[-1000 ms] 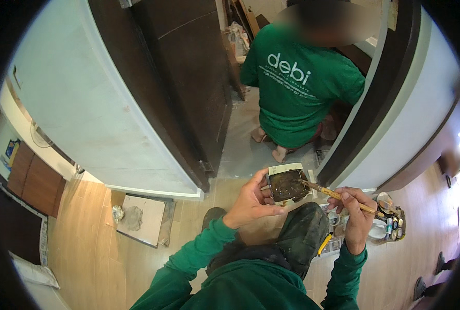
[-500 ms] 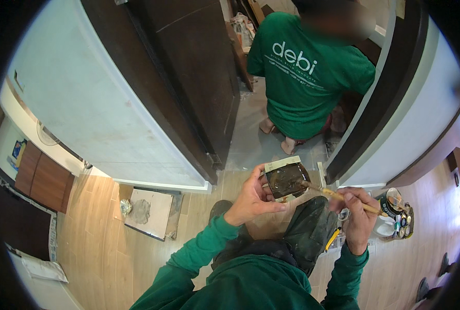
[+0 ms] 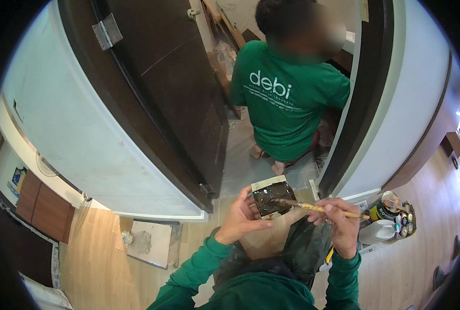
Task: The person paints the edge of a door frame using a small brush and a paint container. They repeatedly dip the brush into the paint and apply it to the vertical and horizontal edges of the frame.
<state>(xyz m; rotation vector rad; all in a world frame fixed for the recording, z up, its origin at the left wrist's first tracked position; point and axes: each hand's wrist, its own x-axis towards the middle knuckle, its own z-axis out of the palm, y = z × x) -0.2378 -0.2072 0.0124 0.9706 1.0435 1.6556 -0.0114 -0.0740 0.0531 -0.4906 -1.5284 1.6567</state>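
My left hand (image 3: pixel 237 218) grips a small open-topped container (image 3: pixel 268 182) with pale edges, tilted so that its inside shows. Dark brown, glossy liquid (image 3: pixel 266 197) coats the inside. A paintbrush (image 3: pixel 315 207) with a slim wooden handle reaches in from the right, and its bristle end touches the dark liquid. Around that handle, the fingers of my right hand (image 3: pixel 339 223) are closed. The far end of the brush sticks out past the right hand. Both hands are above my knees.
A person in a green shirt (image 3: pixel 287 98) crouches in the doorway ahead, back turned. A dark brown door (image 3: pixel 175 67) stands at left, a dark frame (image 3: pixel 367 98) at right. Paint cans (image 3: pixel 382 212) and a white jug (image 3: pixel 377 232) stand right; a board (image 3: pixel 157 237) lies left.
My view has shifted, so the doorway and person appear further left. The brush's bristle end has moved deeper into the container. Both hands keep their holds.
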